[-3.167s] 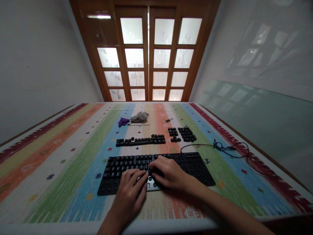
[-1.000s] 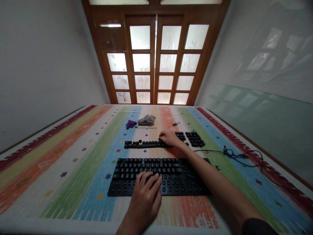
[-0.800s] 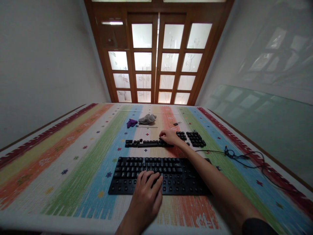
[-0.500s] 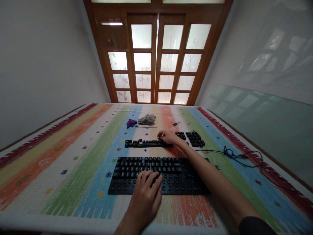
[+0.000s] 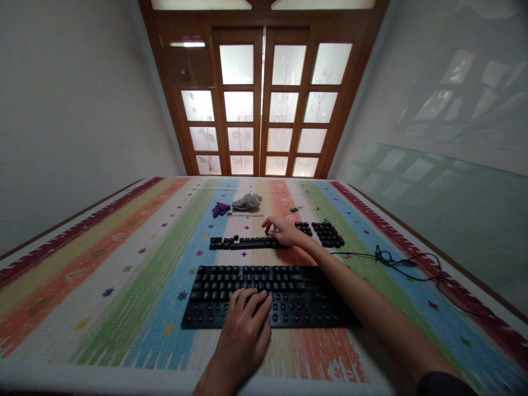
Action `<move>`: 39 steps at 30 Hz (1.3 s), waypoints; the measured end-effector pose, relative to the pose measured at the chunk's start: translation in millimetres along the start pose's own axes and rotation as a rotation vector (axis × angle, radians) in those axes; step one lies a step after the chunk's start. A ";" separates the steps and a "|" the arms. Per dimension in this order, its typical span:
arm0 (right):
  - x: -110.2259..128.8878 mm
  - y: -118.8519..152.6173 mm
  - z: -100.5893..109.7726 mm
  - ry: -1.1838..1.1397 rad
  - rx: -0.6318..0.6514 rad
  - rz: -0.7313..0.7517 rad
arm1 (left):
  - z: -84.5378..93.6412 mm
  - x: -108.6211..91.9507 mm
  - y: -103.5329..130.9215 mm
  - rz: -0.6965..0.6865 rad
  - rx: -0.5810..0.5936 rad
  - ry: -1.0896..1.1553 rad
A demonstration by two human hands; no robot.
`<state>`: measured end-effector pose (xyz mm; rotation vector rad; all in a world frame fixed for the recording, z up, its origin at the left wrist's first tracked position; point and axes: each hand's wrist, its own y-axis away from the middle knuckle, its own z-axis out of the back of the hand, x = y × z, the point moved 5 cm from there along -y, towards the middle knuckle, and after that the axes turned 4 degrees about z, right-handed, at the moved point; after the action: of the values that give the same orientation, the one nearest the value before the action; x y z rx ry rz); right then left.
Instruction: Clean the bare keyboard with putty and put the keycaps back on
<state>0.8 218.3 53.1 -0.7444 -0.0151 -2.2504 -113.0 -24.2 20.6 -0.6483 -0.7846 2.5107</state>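
Note:
A black keyboard (image 5: 264,286) lies near the front of the table, its upper rows capped and its lower rows and right end bare of keycaps. My left hand (image 5: 249,319) rests on its middle, fingers apart and laid over the keys. Beyond the keyboard runs a row of loose black keycaps (image 5: 251,243), with the long space bar along its near side. Over that row's right end my right hand (image 5: 282,230) is bent into a pinch. A small dark keycap (image 5: 267,231) shows at its fingertips, partly hidden by the fingers.
Two more groups of loose keycaps, a small one (image 5: 303,227) and a larger block (image 5: 328,235), lie right of my right hand. Farther back are a purple cloth (image 5: 221,209), a grey cloth (image 5: 246,202), a thin rod (image 5: 247,215) and a small tool (image 5: 294,209). A tangled cable (image 5: 396,258) lies right.
My right hand has shifted slightly left and lifted a little off the keycap row, a dark keycap now showing at its fingertips. My left hand stays on the keyboard.

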 end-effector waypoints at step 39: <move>88.7 153.2 -34.5 0.068 -0.129 0.290 | 1.9 -1.8 -0.2 -0.024 0.013 0.002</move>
<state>36.6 42.1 38.3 -0.6885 0.2571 -2.0109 -112.5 -25.7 22.6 -0.6329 -0.7709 2.4914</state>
